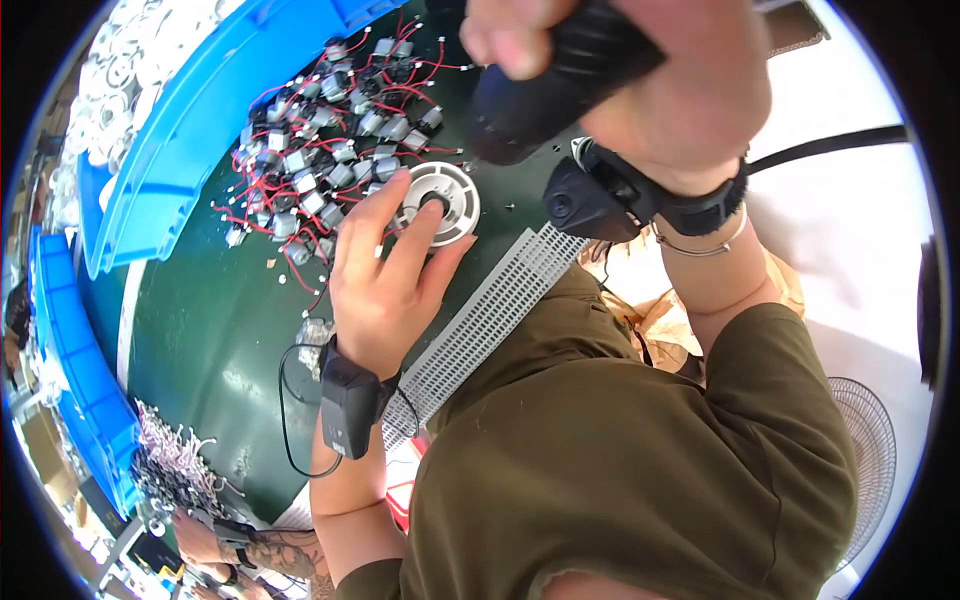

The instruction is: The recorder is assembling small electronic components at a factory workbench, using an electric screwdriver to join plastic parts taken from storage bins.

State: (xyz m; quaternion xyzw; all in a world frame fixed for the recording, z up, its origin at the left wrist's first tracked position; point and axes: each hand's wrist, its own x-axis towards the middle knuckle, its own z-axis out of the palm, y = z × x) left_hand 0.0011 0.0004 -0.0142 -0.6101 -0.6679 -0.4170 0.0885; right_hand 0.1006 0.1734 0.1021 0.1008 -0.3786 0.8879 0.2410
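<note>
From where I stand, no word, number or sign can be read. The black box (pixel 347 405) strapped behind the left hand (pixel 385 280) bears a few pale marks near its lower end, too small and soft to make out. I find no legible lettering on the tool (pixel 555 90) in the right hand (pixel 690 85), nor on the disc (pixel 460 192) beneath the left one.

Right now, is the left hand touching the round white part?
Touching: the head view shows the left hand with fingertips on the round white part.
</note>
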